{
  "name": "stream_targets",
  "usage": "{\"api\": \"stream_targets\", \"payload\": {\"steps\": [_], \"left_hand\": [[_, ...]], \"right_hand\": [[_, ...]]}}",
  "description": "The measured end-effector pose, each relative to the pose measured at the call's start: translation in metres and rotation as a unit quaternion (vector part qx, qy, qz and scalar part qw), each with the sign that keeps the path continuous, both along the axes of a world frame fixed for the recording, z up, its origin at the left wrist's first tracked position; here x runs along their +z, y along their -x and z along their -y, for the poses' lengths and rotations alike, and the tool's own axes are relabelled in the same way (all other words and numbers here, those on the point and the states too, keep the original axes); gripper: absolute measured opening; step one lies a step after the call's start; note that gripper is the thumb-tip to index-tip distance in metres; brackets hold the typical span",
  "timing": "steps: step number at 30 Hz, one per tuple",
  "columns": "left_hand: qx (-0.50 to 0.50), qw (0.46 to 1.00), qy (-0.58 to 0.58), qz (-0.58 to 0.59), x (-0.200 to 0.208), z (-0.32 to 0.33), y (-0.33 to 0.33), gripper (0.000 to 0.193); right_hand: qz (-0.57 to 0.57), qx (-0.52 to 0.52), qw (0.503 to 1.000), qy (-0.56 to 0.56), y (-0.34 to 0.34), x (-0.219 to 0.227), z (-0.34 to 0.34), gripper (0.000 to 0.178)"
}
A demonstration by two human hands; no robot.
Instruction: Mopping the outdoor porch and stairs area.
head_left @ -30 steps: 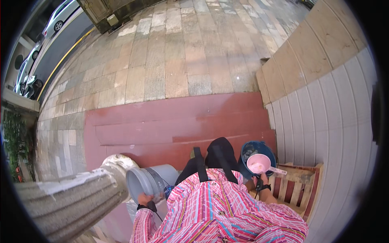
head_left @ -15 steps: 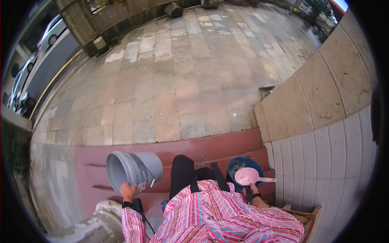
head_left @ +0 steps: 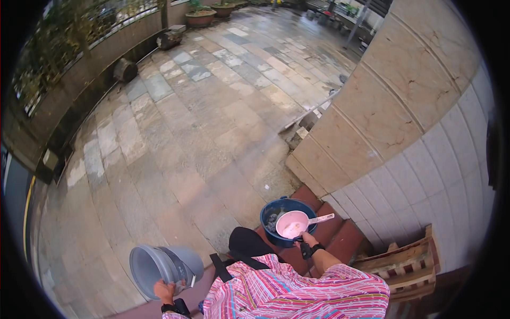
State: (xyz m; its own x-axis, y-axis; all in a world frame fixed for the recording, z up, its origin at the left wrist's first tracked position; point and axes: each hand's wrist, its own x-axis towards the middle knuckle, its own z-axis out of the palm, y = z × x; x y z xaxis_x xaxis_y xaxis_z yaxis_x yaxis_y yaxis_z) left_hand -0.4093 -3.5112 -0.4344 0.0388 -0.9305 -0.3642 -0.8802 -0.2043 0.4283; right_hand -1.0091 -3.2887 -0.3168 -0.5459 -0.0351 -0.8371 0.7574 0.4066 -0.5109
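Note:
My left hand (head_left: 164, 290) is closed on the rim of a grey plastic bucket (head_left: 183, 261), which is tipped on its side with its mouth to the left; its inside looks bare. My right hand (head_left: 307, 241) is closed at the near rim of a dark blue bucket (head_left: 270, 238), held upright. A pink dipper (head_left: 293, 225) rests in the blue bucket's mouth, its handle sticking out to the right over the rim. Beside the dipper something greyish or clear shows inside, too unclear to name. My right fingers are partly hidden.
Red steps (head_left: 340, 242) lie under the blue bucket, meeting wet stone paving (head_left: 212, 154). A tiled wall (head_left: 409, 186) rises close on my right, with a wooden slatted rack (head_left: 406, 266) at its foot. Log pieces (head_left: 126, 70) and a potted plant (head_left: 201, 19) line the far left wall.
My view has swung to the right, bringing the wooden rack and potted plants into sight. Both buckets stay in my hands, and the pink dipper still rests in the blue one.

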Motion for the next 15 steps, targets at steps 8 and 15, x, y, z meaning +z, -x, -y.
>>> {"api": "stream_targets", "payload": {"steps": [8, 15], "left_hand": [[-0.058, 0.993, 0.103, 0.023, -0.138, 0.173, 0.022, 0.049], [-0.121, 0.988, 0.080, 0.050, -0.146, 0.361, 0.103, 0.053]], "right_hand": [[-0.037, 0.012, 0.998, -0.059, 0.032, -0.050, 0.106, 0.027], [-0.054, 0.114, 0.976, -0.180, 0.102, -0.134, 0.208, 0.026]]}}
